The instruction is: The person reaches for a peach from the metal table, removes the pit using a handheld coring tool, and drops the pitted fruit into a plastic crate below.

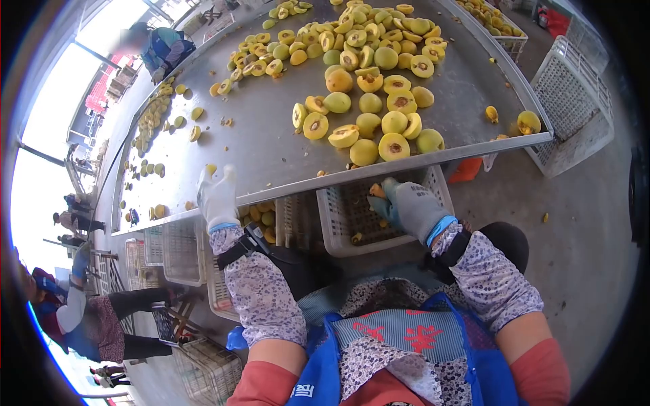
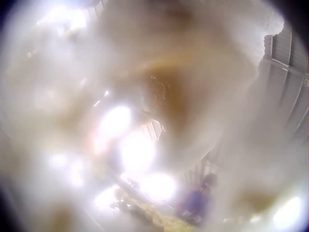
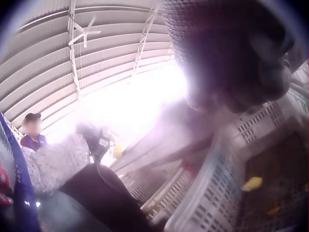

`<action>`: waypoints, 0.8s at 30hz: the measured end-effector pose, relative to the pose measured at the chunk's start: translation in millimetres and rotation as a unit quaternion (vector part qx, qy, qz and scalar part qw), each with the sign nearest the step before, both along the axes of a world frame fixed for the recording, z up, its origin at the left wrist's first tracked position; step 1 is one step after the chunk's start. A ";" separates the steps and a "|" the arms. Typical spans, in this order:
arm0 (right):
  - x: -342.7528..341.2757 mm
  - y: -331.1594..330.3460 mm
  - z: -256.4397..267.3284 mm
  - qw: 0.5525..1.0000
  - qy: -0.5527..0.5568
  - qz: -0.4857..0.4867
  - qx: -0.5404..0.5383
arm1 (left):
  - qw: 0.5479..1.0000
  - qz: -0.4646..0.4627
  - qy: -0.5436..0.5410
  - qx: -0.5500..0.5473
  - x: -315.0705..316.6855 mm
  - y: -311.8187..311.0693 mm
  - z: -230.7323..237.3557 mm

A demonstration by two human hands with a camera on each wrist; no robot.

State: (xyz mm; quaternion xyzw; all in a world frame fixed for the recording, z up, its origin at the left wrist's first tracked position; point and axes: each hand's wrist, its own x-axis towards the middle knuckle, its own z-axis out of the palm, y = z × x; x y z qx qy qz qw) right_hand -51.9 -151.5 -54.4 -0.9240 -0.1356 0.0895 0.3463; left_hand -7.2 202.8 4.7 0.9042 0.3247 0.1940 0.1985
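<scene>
Orange piece (image 1: 376, 191), indistinct in right hand (image 1: 414, 206)

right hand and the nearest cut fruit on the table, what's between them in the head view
The table's metal rim runs between the right hand and the nearest cut fruit, seen in the head view.

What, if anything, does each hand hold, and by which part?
Right hand: an orange piece, seemingly by its end nearest the palm. Left hand: cannot be told.
</scene>
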 end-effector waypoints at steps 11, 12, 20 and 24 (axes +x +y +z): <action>2.6 -4.3 -10.1 0.999 -0.042 0.032 0.006 | 0.943 -0.321 0.080 0.039 96.9 -143.5 -54.3; 3.7 -3.7 -10.3 0.998 -0.050 0.041 0.013 | 0.938 -0.338 0.071 0.012 104.9 -137.1 -61.7; 8.9 7.0 6.6 0.989 -0.133 0.014 0.058 | 0.922 -0.343 0.123 -0.131 115.0 -120.0 -54.2; 7.7 6.1 9.9 0.974 -0.209 -0.019 0.089 | 0.943 -0.297 0.110 -0.103 111.7 -98.9 -25.2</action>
